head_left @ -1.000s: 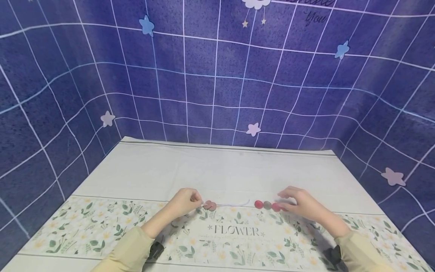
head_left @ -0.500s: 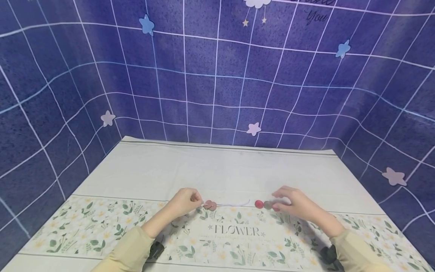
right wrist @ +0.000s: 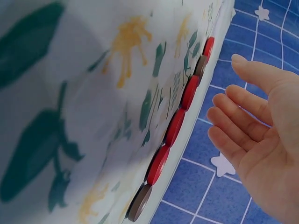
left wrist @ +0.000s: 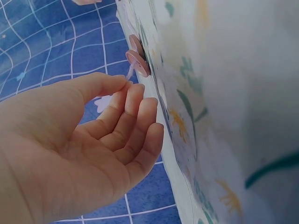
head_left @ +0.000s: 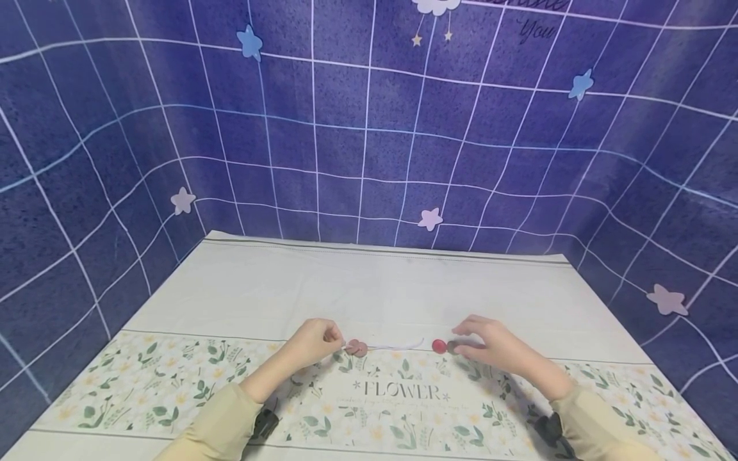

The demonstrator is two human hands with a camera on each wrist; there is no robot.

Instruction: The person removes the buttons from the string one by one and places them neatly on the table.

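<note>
My left hand [head_left: 316, 340] pinches the end of a pale string [head_left: 400, 347] between thumb and fingertips. Two brown buttons [head_left: 357, 348] are threaded on that string close to the fingers; holes show in the nearer brown button [left wrist: 137, 63] in the left wrist view. The string's other end trails rightward over the cloth. My right hand [head_left: 490, 342], fingers loosely bent and apart, hovers by a row of buttons and holds nothing. In the head view, a red button [head_left: 439, 346] leads the row and a grey-brown button [head_left: 453, 347] is partly covered by the hand.
The right wrist view shows more of the row: several red buttons [right wrist: 159, 164] and a brown button [right wrist: 140, 203] at the near end. A floral cloth [head_left: 323, 390] lettered FLOWER covers the table. Behind hangs a dark blue curtain [head_left: 346, 141] with a white grid and stars.
My right hand has moved left along the row, covering the third button and part of the second in the head view. My left hand and the string have stayed in place.
</note>
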